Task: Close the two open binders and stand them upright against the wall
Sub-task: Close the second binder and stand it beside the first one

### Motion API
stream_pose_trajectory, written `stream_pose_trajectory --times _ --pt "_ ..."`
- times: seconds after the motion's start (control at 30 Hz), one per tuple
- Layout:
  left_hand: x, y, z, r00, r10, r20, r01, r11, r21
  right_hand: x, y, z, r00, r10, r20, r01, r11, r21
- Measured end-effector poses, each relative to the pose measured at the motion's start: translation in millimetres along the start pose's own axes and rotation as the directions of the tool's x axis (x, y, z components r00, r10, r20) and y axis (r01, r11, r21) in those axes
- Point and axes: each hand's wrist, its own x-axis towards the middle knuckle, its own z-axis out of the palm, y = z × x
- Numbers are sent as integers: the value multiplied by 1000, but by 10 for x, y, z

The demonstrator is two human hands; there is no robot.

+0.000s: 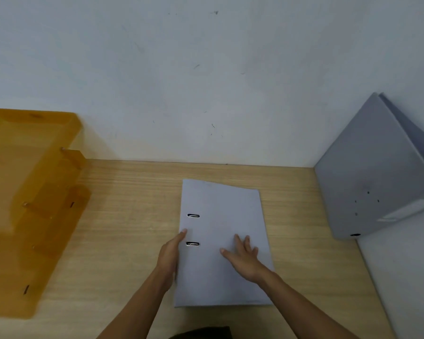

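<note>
A pale grey binder [220, 206] lies flat and closed on the wooden desk [132, 204], its spine side to the left with two metal slots showing. My left hand [169, 255] rests along its left edge, fingers curled at the spine. Flat on the cover lies my right hand [242, 258], fingers spread. A second grey binder [372, 172] stands closed and tilted at the far right, leaning into the corner of the walls.
A stepped amber plastic tray rack [30, 204] fills the left side of the desk. The white back wall [206, 81] rises just behind the desk's far edge. A white side panel [402, 277] bounds the desk on the right.
</note>
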Motion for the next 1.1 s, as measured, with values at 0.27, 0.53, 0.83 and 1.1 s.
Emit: stream_pose_trajectory --times 0.27,0.53,0.83,1.1 --pt "-366 333 334 921 25 388 31 990 -139 -246 -135 -61 970 -40 -239 117 940 321" --pt "-631 507 574 875 77 478 -69 997 -35 -340 -348 -298 982 -176 -67 182 800 572" --pt "-752 797 668 723 420 549 -564 818 116 -1080 -731 -958 811 -578 -95 538 671 509" --pt "-497 363 911 702 419 577 -688 610 394 -1127 -264 -1061 789 -589 -175 610 718 337"
